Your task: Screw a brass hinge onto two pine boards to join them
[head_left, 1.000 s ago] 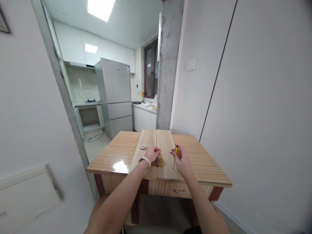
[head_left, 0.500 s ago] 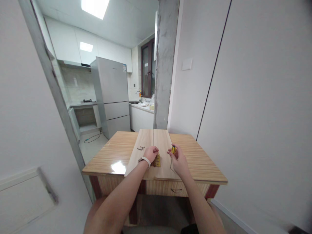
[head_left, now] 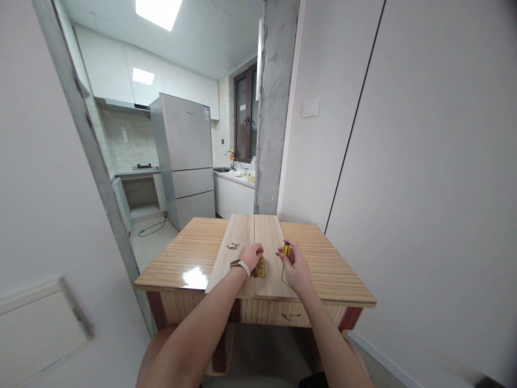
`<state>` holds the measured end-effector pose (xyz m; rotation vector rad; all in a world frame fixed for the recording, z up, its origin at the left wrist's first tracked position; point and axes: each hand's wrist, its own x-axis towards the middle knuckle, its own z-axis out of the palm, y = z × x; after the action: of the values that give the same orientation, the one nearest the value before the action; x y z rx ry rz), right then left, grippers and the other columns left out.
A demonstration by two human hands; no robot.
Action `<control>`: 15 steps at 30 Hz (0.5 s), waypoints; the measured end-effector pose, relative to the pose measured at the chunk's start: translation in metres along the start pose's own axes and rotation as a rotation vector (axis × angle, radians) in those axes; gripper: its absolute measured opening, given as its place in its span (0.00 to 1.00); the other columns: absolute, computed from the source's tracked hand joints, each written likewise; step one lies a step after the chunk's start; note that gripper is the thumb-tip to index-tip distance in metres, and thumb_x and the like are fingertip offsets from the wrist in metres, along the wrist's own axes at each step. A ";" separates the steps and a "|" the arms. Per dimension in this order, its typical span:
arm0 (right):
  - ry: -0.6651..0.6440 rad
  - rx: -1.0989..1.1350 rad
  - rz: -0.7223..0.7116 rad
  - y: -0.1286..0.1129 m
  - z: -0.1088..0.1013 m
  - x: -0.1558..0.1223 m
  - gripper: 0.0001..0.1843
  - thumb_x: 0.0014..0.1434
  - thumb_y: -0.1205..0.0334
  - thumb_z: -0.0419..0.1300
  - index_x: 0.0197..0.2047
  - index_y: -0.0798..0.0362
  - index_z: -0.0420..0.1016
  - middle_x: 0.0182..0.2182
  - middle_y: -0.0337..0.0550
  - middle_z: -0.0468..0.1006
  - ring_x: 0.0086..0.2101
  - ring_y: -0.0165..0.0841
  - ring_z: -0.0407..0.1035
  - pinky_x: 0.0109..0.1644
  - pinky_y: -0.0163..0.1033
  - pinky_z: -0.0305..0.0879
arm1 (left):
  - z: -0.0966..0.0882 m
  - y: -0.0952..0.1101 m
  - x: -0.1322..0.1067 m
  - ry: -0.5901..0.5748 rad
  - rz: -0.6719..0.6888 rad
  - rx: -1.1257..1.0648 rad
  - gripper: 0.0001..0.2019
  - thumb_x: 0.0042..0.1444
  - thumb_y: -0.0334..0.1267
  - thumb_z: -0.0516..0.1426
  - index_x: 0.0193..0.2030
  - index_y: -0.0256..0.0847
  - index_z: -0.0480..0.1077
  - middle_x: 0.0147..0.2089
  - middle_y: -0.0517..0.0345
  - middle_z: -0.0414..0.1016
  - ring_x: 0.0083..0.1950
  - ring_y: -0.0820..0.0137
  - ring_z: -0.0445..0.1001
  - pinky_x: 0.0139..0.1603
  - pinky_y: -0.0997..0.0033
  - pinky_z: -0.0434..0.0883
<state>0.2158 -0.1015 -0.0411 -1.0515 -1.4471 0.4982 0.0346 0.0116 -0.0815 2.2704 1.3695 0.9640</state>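
In my right hand (head_left: 298, 265) is a screwdriver with a yellow and black handle (head_left: 286, 249). Its thin shaft slants down toward the board in front of me. My left hand (head_left: 251, 255), with a watch (head_left: 239, 264) at the wrist, has its fingers curled together by the upper end of a brass-coloured hinge (head_left: 262, 268). What those fingertips pinch, if anything, is hidden. The hinge lies at the seam between two pale wooden boards (head_left: 269, 233). Several dark screws (head_left: 232, 246) are scattered on the left board, beyond my left hand.
Under the boards stands a striped wooden table (head_left: 335, 269) with a drawer handle (head_left: 291, 316) on its near side. A grey wall edge (head_left: 271, 124) rises behind it, a white wall (head_left: 424, 188) is close on the right, and a fridge (head_left: 189, 140) stands in the kitchen beyond.
Almost nothing differs. Both hands stay in place with only a slight shift, and the screwdriver's handle has tilted a little.
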 end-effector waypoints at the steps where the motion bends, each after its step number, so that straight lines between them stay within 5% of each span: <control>1: 0.001 -0.002 0.001 0.000 0.000 0.000 0.23 0.64 0.51 0.59 0.60 0.46 0.65 0.46 0.48 0.80 0.46 0.40 0.77 0.54 0.49 0.72 | 0.000 0.000 0.000 -0.004 0.008 0.004 0.08 0.59 0.29 0.60 0.40 0.44 0.78 0.40 0.56 0.82 0.44 0.68 0.78 0.51 0.68 0.72; 15: 0.073 0.023 -0.020 -0.008 0.009 0.022 0.22 0.64 0.50 0.59 0.58 0.48 0.64 0.46 0.50 0.81 0.44 0.40 0.77 0.51 0.48 0.72 | 0.012 -0.009 -0.006 0.005 0.052 -0.030 0.10 0.56 0.27 0.60 0.43 0.43 0.76 0.39 0.58 0.81 0.43 0.69 0.78 0.49 0.69 0.72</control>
<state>0.2077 -0.0851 -0.0247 -1.0262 -1.3834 0.4571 0.0350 0.0122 -0.0975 2.2930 1.2953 1.0000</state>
